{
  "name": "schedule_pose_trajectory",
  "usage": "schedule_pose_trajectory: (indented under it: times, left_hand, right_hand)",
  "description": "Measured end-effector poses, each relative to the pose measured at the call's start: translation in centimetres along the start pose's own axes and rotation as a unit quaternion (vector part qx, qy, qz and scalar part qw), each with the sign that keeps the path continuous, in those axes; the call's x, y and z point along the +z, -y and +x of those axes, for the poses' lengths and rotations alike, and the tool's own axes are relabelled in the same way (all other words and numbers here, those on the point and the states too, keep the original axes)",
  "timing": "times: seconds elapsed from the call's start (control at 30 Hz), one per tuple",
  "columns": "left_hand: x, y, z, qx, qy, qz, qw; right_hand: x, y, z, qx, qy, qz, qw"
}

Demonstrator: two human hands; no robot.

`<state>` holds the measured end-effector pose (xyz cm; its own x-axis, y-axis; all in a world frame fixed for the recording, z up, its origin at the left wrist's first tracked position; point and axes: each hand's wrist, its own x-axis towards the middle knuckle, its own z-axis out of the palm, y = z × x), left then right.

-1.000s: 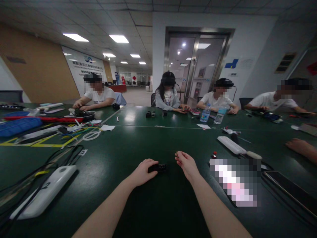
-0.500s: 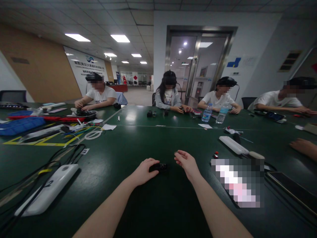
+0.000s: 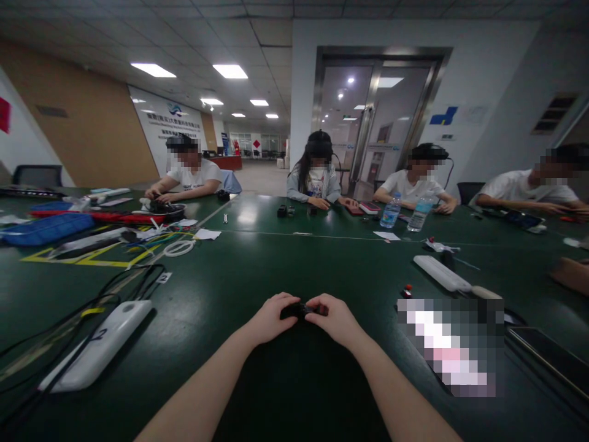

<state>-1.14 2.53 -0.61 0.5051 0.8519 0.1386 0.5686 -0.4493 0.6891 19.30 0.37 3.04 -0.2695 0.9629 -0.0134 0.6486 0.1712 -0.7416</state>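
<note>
"Looking down from the head camera, what sits between your hands?"

"A small black object point(image 3: 300, 311), on the desk point(image 3: 230, 276) or just above it. My left hand point(image 3: 270, 316) is curled around its left end, thumb on the near side, fingers on the far side."

"And the other?"

"My right hand point(image 3: 339, 318) is bent, partly closed, at the object's right end. I can't tell whether it grips that or some smaller piece."

"What's around the black object?"

"Well to its left, a white bar point(image 3: 110, 341) marked 2. Well to its right, a pixelated oblong point(image 3: 444, 347), then a dark phone point(image 3: 552, 359). Beyond it, rightward, two water bottles point(image 3: 391, 212)."
</note>
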Motion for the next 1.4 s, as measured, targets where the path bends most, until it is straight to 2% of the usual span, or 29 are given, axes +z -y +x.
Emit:
schedule_pose_trajectory:
  times: [0.17, 0.47, 0.9, 1.1, 1.4]
  left_hand:
    - [-0.2, -0.4, 0.0, -0.002, -0.001, 0.004, 1.0]
    - [-0.3, -0.7, -0.1, -0.006, 0.007, 0.0, 1.0]
    - [0.0, -0.7, -0.2, -0.024, -0.014, -0.04, 0.999]
    - [-0.1, -1.1, -0.2, 0.003, -0.021, -0.024, 0.999]
    - [-0.3, -1.4, -0.2, -0.004, -0.015, -0.008, 1.0]
  right_hand:
    - [0.2, 0.0, 0.1, -0.021, 0.021, -0.021, 0.999]
    - [0.6, 0.4, 0.0, -0.013, 0.033, -0.047, 0.998]
    - [0.8, 0.2, 0.1, -0.016, 0.03, -0.044, 0.998]
    - [0.8, 0.4, 0.0, -0.04, 0.027, -0.058, 0.997]
    - [0.7, 0.4, 0.0, -0.033, 0.035, -0.058, 0.997]
